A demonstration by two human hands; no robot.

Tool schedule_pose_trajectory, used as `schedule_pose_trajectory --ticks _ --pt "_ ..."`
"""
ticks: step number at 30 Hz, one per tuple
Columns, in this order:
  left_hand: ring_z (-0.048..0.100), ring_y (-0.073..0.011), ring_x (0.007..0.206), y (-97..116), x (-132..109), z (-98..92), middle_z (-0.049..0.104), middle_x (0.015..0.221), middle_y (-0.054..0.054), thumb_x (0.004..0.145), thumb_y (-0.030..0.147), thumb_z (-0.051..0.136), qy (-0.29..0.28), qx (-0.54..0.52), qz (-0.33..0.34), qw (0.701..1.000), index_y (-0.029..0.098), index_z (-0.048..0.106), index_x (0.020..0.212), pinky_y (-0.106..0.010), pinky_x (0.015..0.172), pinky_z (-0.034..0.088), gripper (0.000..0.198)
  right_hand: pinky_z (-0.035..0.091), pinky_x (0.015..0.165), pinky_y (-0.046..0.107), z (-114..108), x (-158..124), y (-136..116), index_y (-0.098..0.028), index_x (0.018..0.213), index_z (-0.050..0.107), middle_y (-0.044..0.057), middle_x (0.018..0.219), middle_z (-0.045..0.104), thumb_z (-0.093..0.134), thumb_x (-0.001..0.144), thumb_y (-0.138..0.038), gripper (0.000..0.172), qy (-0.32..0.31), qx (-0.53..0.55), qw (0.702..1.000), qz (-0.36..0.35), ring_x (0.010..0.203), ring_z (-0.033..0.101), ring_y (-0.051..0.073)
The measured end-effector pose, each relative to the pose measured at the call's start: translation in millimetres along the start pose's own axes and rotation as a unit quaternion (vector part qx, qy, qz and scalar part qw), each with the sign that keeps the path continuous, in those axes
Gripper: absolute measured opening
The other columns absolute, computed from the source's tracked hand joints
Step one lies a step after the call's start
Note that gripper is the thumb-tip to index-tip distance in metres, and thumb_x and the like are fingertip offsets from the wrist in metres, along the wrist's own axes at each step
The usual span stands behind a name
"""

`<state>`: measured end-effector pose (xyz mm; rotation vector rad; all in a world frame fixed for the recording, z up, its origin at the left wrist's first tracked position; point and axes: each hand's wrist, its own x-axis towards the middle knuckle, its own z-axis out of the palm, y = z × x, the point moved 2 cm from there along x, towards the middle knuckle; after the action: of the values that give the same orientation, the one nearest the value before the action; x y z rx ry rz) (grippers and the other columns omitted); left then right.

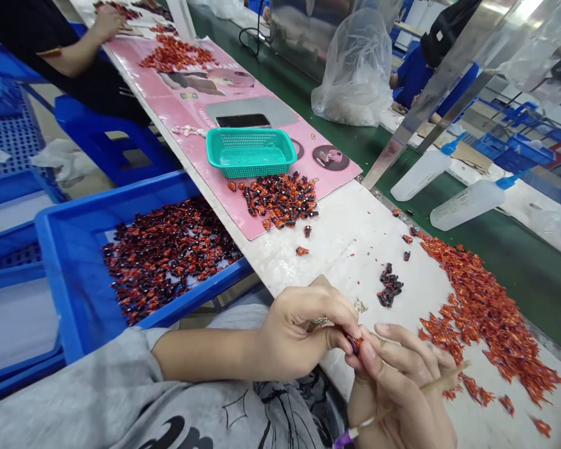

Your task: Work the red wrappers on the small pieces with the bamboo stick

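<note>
My left hand (303,330) and my right hand (402,380) meet at the near table edge, thumbs and fingers closed on one small orange-and-black piece (354,343). Its details are mostly covered by my fingertips. A thin stick with a purple end (346,438) also lies across my right hand, held in it. Just beyond my hands sits a small cluster of black parts (390,287). To the right spreads a large heap of orange-red pieces (486,305). Ahead, a pile of orange-and-black pieces (280,199) lies partly on a pink sheet (243,215).
A green basket (252,168) and a dark phone (243,121) rest on the pink sheet. A blue bin (51,262) of orange-and-black pieces stands left of the table. Two white squeeze bottles (467,209) lean at the right. Another person's arm (81,53) is at far left.
</note>
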<state>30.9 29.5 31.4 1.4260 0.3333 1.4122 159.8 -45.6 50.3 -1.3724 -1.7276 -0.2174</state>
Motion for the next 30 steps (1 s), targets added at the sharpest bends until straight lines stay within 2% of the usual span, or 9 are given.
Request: schedule_pose_trajectory --ticks 3,6,8,10,13,15,19,24,30 --pt "0.07 -0.0125 0.074 -1 0 -3.4 0.072 0.08 -0.006 0.088 0.017 0.073 0.008 -0.032 -0.01 0.999 0.015 0.071 0.085 -0.019 0.067 0.057 0.004 0.031 0.116 0.062 1 3 3 -0.026 0.107 0.067 0.002 0.099 0.075 0.069 0.093 -0.024 0.014 -0.007 0.079 0.997 0.005 0.119 0.067 0.03" --pt "0.071 -0.0133 0.08 3 1 -7.3 0.072 0.083 -0.006 0.089 0.014 0.072 0.003 -0.028 -0.006 1.0 0.016 0.071 0.089 -0.02 0.071 0.058 0.002 0.035 0.114 0.065 2 1 8 -0.02 0.131 0.059 0.013 0.125 0.068 0.069 0.092 -0.045 0.047 -0.004 0.195 0.979 0.06 0.135 0.054 0.037" --pt "0.071 -0.0139 0.082 7 2 -9.1 0.072 0.084 -0.006 0.089 0.013 0.071 -0.004 -0.009 0.009 1.0 0.016 0.07 0.091 -0.02 0.071 0.057 0.004 0.039 0.112 0.059 4 -1 8 -0.018 0.126 0.061 0.013 0.119 0.068 0.062 0.094 -0.056 0.05 -0.006 0.203 0.974 0.101 0.134 0.053 0.035" --pt "0.071 -0.0146 0.083 10 3 -9.8 0.073 0.085 -0.006 0.09 0.013 0.07 -0.021 0.016 0.032 0.999 0.017 0.069 0.093 -0.022 0.073 0.058 0.005 0.045 0.103 0.047 7 1 4 -0.02 0.109 0.065 0.008 0.102 0.067 0.052 0.095 -0.064 0.048 -0.032 0.178 0.977 0.111 0.119 0.059 0.028" --pt "0.071 -0.0152 0.082 13 3 -10.2 0.073 0.084 -0.007 0.091 0.013 0.067 -0.068 0.053 0.077 0.993 0.018 0.067 0.096 -0.026 0.078 0.058 0.006 0.045 0.076 0.034 11 8 -5 -0.021 0.089 0.061 0.002 0.08 0.057 0.04 0.103 -0.058 0.044 -0.087 0.179 0.976 0.087 0.084 0.056 0.018" --pt "0.07 -0.016 0.08 15 4 -12.0 0.072 0.085 -0.008 0.092 0.016 0.065 -0.095 0.065 0.095 0.989 0.019 0.066 0.099 -0.029 0.079 0.058 0.007 0.041 0.069 0.031 11 11 -10 -0.021 0.086 0.058 0.0 0.075 0.053 0.039 0.106 -0.045 0.037 -0.105 0.193 0.973 0.074 0.077 0.052 0.016" --pt "0.061 -0.0176 0.07 16 8 -19.2 0.064 0.076 -0.005 0.09 0.031 0.062 -0.121 0.104 0.083 0.984 0.02 0.06 0.096 -0.03 0.068 0.052 0.013 0.04 0.073 0.034 10 10 -11 -0.021 0.09 0.059 0.001 0.081 0.055 0.048 0.103 -0.037 0.024 -0.132 0.209 0.967 0.06 0.084 0.053 0.018" --pt "0.052 -0.0155 0.056 14 10 -21.2 0.056 0.062 0.0 0.091 0.023 0.052 -0.226 0.155 0.148 0.95 0.022 0.053 0.086 -0.033 0.065 0.039 0.005 0.037 0.076 0.039 8 6 -13 -0.02 0.09 0.057 0.003 0.08 0.052 0.046 0.103 -0.035 0.023 -0.171 0.198 0.964 0.043 0.084 0.054 0.021" --pt "0.049 -0.0146 0.054 11 6 -20.4 0.053 0.059 0.002 0.093 0.025 0.053 -0.214 0.101 0.187 0.953 0.024 0.051 0.081 -0.033 0.066 0.036 0.012 0.04 0.077 0.038 10 9 -19 -0.02 0.082 0.053 0.002 0.076 0.053 0.044 0.104 -0.04 0.031 -0.159 0.228 0.96 0.026 0.082 0.056 0.02"
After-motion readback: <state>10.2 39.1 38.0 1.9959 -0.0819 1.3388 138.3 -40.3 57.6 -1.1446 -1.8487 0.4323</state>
